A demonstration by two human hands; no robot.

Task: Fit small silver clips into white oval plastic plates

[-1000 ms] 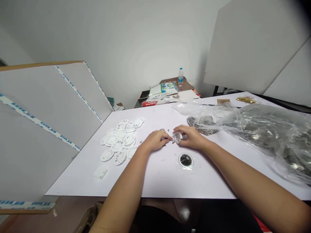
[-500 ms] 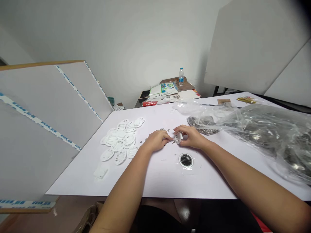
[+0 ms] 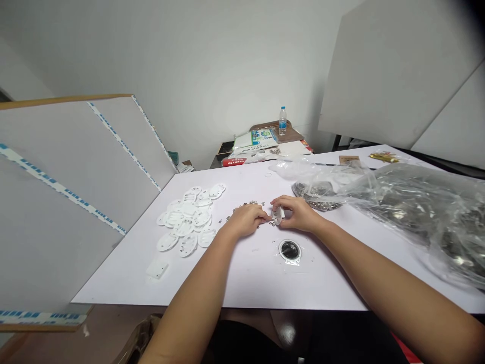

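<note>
My right hand (image 3: pixel 295 213) is closed round a small round white plastic piece (image 3: pixel 278 216), held on edge just above the table with its slotted face turned left. Close against that face are the pinched fingertips of my left hand (image 3: pixel 248 220); whatever they hold is too small to make out. Small metal parts (image 3: pixel 253 202) lie scattered behind and beside my left hand. To the left spreads a loose pile of round white slotted plastic pieces (image 3: pixel 185 217). Nearer me, a black disc with a white rim (image 3: pixel 290 250) lies under clear film on the table.
A white rectangular piece (image 3: pixel 157 269) lies at the table's left front. On the right, a large clear plastic bag (image 3: pixel 428 202) holds metallic parts, beside a smaller bag of metal parts (image 3: pixel 318 194). Upright boards (image 3: pixel 76 167) line the left side. A water bottle (image 3: pixel 282 120) stands behind.
The fingertips of my left hand have shifted very slightly at the face of the round white piece. My right hand holds it in nearly the same place.
</note>
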